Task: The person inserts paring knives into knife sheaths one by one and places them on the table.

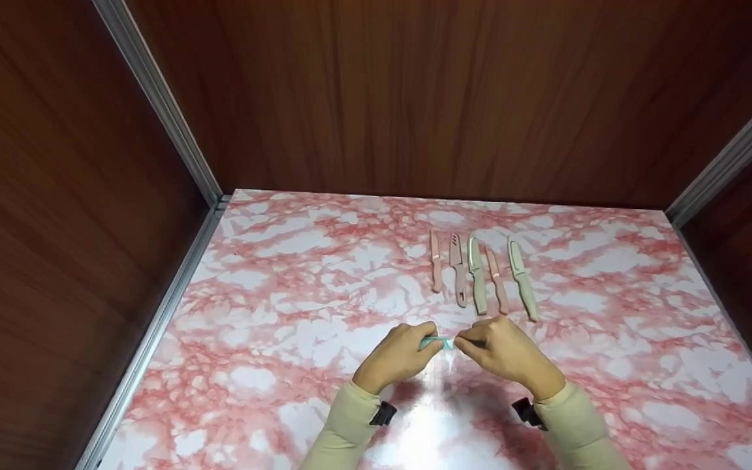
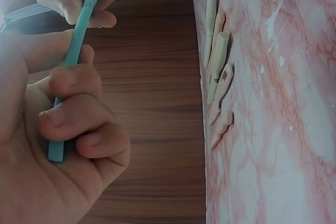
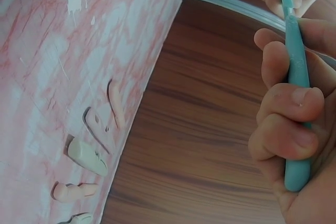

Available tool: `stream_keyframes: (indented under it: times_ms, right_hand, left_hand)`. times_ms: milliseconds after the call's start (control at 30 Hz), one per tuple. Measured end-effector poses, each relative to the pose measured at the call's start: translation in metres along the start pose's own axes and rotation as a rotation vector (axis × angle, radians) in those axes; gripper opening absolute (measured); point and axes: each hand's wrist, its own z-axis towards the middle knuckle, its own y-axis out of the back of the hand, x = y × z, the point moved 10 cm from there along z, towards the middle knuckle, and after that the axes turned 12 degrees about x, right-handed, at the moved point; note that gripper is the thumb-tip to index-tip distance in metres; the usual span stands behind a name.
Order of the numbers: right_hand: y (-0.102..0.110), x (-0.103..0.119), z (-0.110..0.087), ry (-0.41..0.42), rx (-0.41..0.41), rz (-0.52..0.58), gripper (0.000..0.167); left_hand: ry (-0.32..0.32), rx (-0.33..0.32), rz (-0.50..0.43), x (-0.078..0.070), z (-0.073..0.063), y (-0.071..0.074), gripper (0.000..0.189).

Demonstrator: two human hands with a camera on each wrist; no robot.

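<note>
Between my two hands is a slim teal knife, held low over the table. My left hand (image 1: pixel 399 353) wraps its fingers around the flat, square-ended sheath (image 2: pixel 76 43) on the blade side. The rounded handle (image 3: pixel 297 66) lies in my right hand (image 1: pixel 508 350), fingers curled along it. Handle and sheath run in one line, and their joint shows in the gap between the hands in the right wrist view. The blade is hidden.
Beyond my hands several knives lie side by side on the pink marbled table (image 1: pixel 297 300): a pink knife (image 1: pixel 437 274), a holed pink knife (image 1: pixel 460 284), another pink knife (image 1: pixel 499 290), and two green ones, including the rightmost green knife (image 1: pixel 525 290). Wooden panels (image 1: pixel 415 98) enclose the table.
</note>
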Motion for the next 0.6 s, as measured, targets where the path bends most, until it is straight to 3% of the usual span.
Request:
stream_keyframes:
  times_ms: [367,600]
  right_hand:
    - [-0.0004,0.0009,0.0035,-0.007,0.014,0.003,0.025]
    - [-0.0013,0.0021,0.0054,0.027,0.028,0.015,0.023]
  left_hand:
    - [-0.005,-0.017,0.041,-0.0025,0.0017,0.0022,0.021]
    - [0.012,0.002,-0.003,-0.0002,0.0011,0.0026,0.023]
